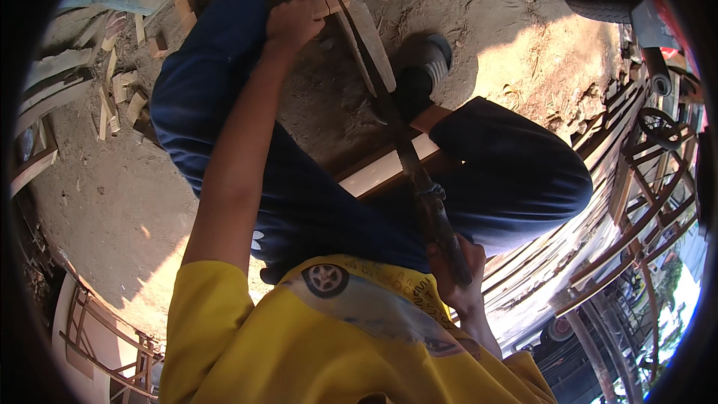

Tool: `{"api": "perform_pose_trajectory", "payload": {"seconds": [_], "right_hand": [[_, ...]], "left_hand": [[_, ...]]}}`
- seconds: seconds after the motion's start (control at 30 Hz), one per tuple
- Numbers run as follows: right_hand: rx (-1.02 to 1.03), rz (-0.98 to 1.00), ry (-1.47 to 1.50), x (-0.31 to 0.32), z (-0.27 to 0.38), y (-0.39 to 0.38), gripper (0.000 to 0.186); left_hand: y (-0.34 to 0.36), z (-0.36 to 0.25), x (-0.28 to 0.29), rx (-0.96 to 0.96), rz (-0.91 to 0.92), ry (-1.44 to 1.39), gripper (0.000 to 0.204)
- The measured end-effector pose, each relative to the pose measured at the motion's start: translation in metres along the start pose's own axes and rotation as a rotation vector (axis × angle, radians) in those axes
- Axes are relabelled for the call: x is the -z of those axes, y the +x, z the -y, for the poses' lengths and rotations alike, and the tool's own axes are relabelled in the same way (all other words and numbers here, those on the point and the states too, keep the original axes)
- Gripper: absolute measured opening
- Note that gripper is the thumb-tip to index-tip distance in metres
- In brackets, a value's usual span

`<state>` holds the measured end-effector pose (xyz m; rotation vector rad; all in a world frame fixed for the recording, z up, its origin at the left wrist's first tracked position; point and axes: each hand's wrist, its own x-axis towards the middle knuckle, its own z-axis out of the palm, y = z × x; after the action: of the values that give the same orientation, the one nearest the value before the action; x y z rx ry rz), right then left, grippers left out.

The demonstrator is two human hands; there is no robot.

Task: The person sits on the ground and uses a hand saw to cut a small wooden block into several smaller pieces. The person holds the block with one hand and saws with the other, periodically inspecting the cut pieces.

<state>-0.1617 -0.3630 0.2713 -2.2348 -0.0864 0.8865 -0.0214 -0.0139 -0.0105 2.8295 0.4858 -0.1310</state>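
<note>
My right hand (462, 275) is closed round the dark, straight handle of a long-bladed tool (398, 131). Its narrow blade tapers away from me between my legs, like a machete; whether its edge has teeth I cannot tell. Far out, my left hand (294, 24) grips a small wooden block (330, 4), fingers wrapped and partly hidden. The block lies across a pale wooden plank (374, 49) on the ground. Close to the block's right end, the blade's far part passes over the plank; whether they touch is unclear.
A pale wooden board (389, 170) lies beneath my legs. Wood offcuts (120, 90) are scattered on the dirt at left. Long stacked timber strips (598, 142) line the right side, beside a metal frame with a handwheel (660, 129). My sandalled foot (425, 67) is beside the plank.
</note>
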Motion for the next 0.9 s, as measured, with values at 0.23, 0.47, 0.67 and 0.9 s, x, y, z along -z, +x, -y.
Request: {"api": "perform_pose_trajectory", "payload": {"seconds": [0.23, 0.47, 0.67, 0.9], "right_hand": [[-0.025, -0.004, 0.027, 0.005, -0.007, 0.021, 0.016], [-0.043, 0.044, -0.006, 0.002, -0.002, 0.013, 0.014], [-0.104, 0.085, -0.018, -0.016, 0.030, 0.034, 0.013], [0.019, -0.038, 0.022, -0.006, 0.033, 0.004, 0.016]], "left_hand": [[0.014, 0.040, -0.009, 0.021, -0.003, -0.569, 0.040], [0.028, 0.020, -0.016, 0.077, 0.093, -0.055, 0.034], [0.021, 0.003, 0.006, 0.193, 0.169, -0.150, 0.034], [0.026, 0.017, -0.003, 0.221, 0.105, -0.226, 0.046]]}}
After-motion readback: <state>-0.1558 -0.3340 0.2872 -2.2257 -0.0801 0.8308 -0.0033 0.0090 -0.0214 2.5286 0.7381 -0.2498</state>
